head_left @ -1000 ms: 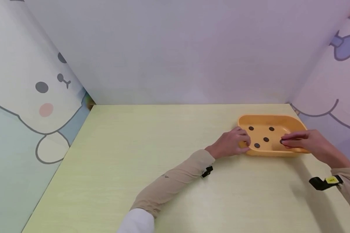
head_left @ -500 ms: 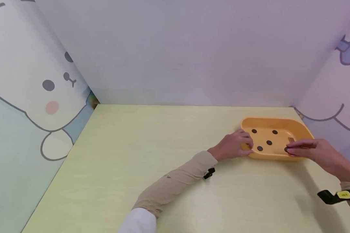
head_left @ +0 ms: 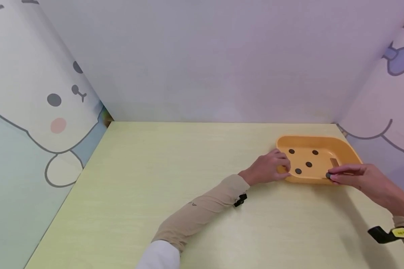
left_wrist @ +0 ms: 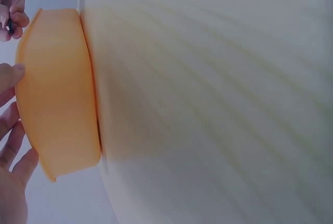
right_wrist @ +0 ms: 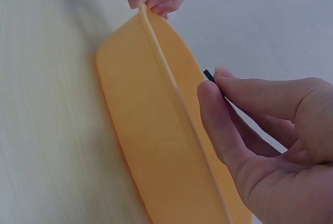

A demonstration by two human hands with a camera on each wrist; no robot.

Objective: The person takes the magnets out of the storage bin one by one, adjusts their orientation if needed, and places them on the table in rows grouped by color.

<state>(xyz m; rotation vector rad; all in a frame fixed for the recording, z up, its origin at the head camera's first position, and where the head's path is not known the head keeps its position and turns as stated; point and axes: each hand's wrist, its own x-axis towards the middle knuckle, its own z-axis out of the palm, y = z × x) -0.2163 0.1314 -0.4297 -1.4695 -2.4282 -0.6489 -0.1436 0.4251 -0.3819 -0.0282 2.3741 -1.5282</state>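
An orange plastic tray (head_left: 306, 180) stands at the far right of the table, with several dark round discs (head_left: 308, 164) spread on its floor. My left hand (head_left: 267, 167) grips the tray's left end, fingers over the rim; the left wrist view shows this hand (left_wrist: 13, 151) at the tray wall (left_wrist: 60, 89). Between thumb and fingertips my right hand (head_left: 363, 178) pinches another small dark disc (head_left: 328, 175) above the near rim. Edge-on in the right wrist view, that thin disc (right_wrist: 209, 75) sticks out past the fingertips. What the disc is made of cannot be told.
Inside the tray, near the right fingers, lies a small brownish rectangular patch (head_left: 334, 162), partly hidden. The pale wooden table (head_left: 155, 168) extends leftward. A plain wall (head_left: 202, 74) rises behind it, with cartoon-printed panels (head_left: 30, 123) on both sides.
My right hand has drawn back toward the tray's near rim, still pinching the disc, which shows more plainly. The brownish patch has come into sight. The left hand keeps its grip.
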